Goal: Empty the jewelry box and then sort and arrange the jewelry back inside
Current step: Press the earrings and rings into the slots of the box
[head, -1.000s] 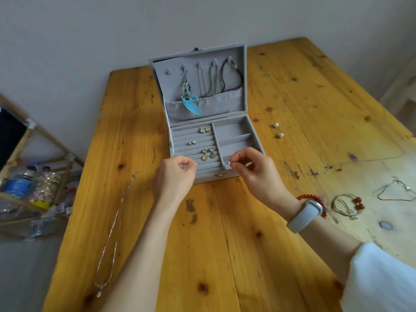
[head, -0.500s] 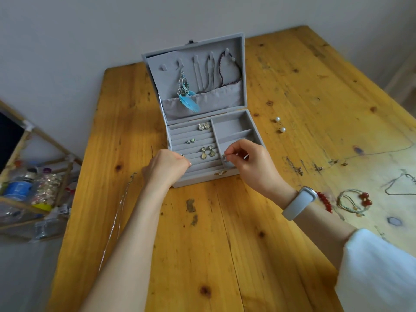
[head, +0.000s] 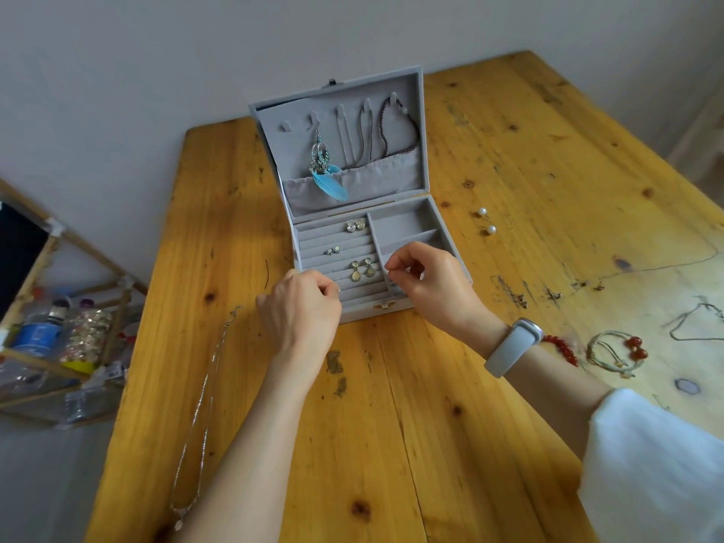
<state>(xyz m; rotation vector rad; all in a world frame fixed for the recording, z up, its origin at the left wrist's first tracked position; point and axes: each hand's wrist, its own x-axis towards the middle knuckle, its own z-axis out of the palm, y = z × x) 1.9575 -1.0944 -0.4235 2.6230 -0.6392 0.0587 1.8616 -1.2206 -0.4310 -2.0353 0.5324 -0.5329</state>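
Observation:
The grey jewelry box (head: 368,314) stands open on the wooden table (head: 391,425). A blue feather earring (head: 328,181), thin chains and a dark beaded necklace (head: 407,139) hang in its lid. Stud earrings (head: 355,226), smaller studs (head: 333,250) and drop earrings (head: 362,269) sit in the ring rows. My left hand (head: 301,311) hovers over the front left rows, fingertips pinched on a tiny silver piece. My right hand (head: 429,282) is over the front right compartment, thumb and forefinger pinching something too small to identify.
On the table lie a long silver necklace (head: 203,386) at left, two pearl earrings (head: 485,220), small earrings (head: 509,295), a red bead bracelet (head: 560,346), a cord bracelet (head: 615,351) and a chain (head: 697,319) at right. A bamboo shelf with bottles (head: 58,331) stands left of the table.
Both hands have moved forward from the box's front edge to over its front compartments, still pinched. My head view has shifted slightly.

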